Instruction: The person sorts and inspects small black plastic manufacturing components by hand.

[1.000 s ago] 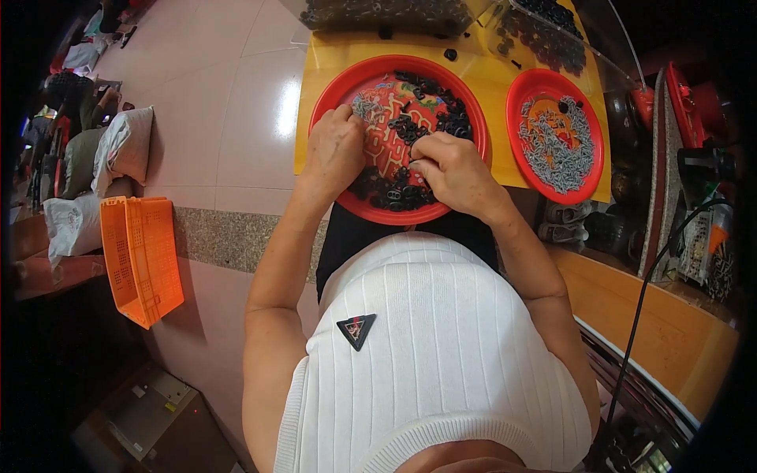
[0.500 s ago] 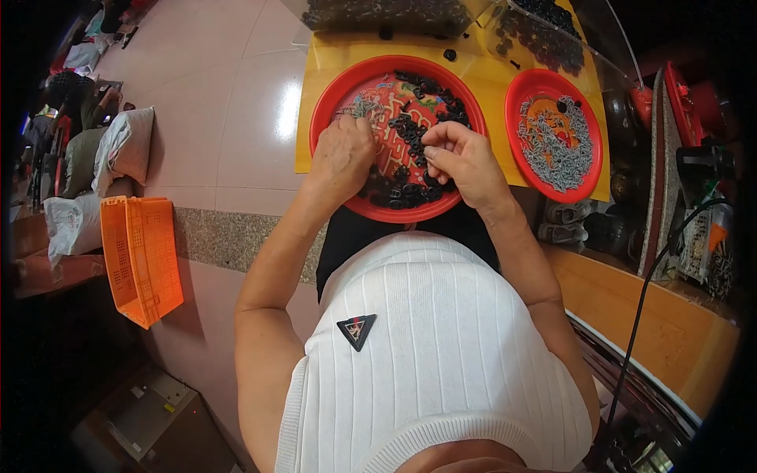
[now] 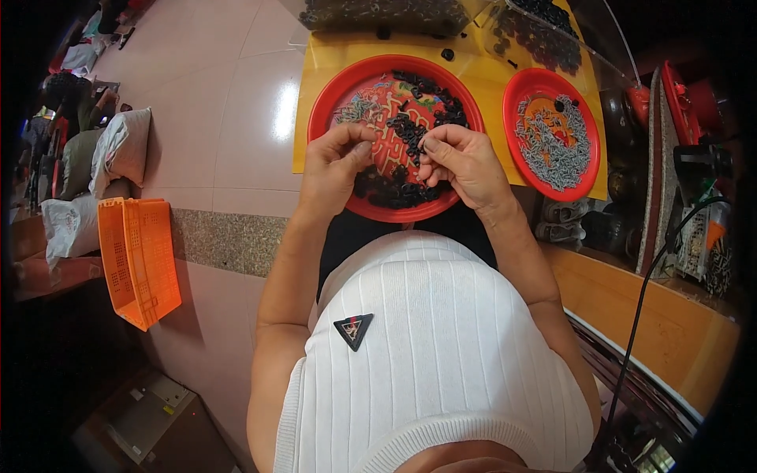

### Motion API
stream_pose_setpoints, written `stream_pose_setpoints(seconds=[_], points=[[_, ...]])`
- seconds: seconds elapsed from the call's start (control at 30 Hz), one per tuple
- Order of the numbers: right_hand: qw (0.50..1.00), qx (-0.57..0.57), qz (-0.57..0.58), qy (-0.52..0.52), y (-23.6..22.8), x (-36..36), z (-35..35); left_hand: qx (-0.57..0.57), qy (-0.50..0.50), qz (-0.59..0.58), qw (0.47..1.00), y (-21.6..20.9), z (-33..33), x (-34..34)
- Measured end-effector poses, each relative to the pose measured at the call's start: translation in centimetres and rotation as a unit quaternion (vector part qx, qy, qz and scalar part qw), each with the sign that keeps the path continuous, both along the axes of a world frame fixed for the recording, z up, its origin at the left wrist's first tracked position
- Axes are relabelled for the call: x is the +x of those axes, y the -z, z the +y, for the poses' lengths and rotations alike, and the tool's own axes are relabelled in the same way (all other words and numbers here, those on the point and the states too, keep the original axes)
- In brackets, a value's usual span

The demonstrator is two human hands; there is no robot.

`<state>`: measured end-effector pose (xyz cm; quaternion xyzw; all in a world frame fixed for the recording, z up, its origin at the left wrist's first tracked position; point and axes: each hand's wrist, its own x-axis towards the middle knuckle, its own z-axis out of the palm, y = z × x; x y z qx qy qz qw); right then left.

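A large round red tray (image 3: 315, 118) with a patterned bottom lies before me. Small black ring-like parts (image 3: 402, 193) are heaped along its near and right sides and in its middle. Small grey screws (image 3: 359, 108) form a loose pile at its upper left. Over the tray's left side, my left hand (image 3: 337, 162) is closed, thumb and index finger pinched together. Above the right side, my right hand (image 3: 467, 164) is pinched too, its fingertips beside the black parts. Whatever either pinch holds is too small to make out. The hands are apart from each other.
A smaller red tray (image 3: 512, 146) of grey screws stands at the right on the yellow table (image 3: 493, 79). Clear bins (image 3: 386, 16) of black parts are at the back. An orange crate (image 3: 142, 264) and white sacks (image 3: 122, 150) sit on the floor at left.
My left hand has drawn back from the screw pile toward me, its thumb and index finger now in a pinch. My right hand stays in nearly the same place, its fingers slightly shifted.
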<state>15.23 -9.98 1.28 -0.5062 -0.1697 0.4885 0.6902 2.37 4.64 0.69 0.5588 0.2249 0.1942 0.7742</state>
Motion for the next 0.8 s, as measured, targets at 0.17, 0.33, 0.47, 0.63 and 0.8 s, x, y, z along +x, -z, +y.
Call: stream_pose_setpoints(seconds=[0.17,0.33,0.47,0.63,0.8], points=[[1.000,0.001,-0.022,0.011,-0.2,-0.7,0.2,-0.156,0.044,-0.104,0.981,1.0,-0.4,-0.5],[0.999,-0.001,-0.042,0.023,-1.2,-2.3,0.3,-0.292,0.056,-0.149,0.943,0.9,-1.0,-0.5],[0.996,-0.014,-0.081,0.015,-2.2,-2.9,0.5,-0.340,0.047,-0.144,0.928,1.0,-1.6,-0.5],[0.986,-0.050,-0.154,0.036,-3.1,-3.9,1.0,-0.336,0.036,-0.131,0.932,0.8,-2.3,-0.5],[0.984,-0.063,-0.162,0.036,-3.1,-4.5,1.2,-0.323,0.029,-0.148,0.934,0.6,-2.7,-0.6]])
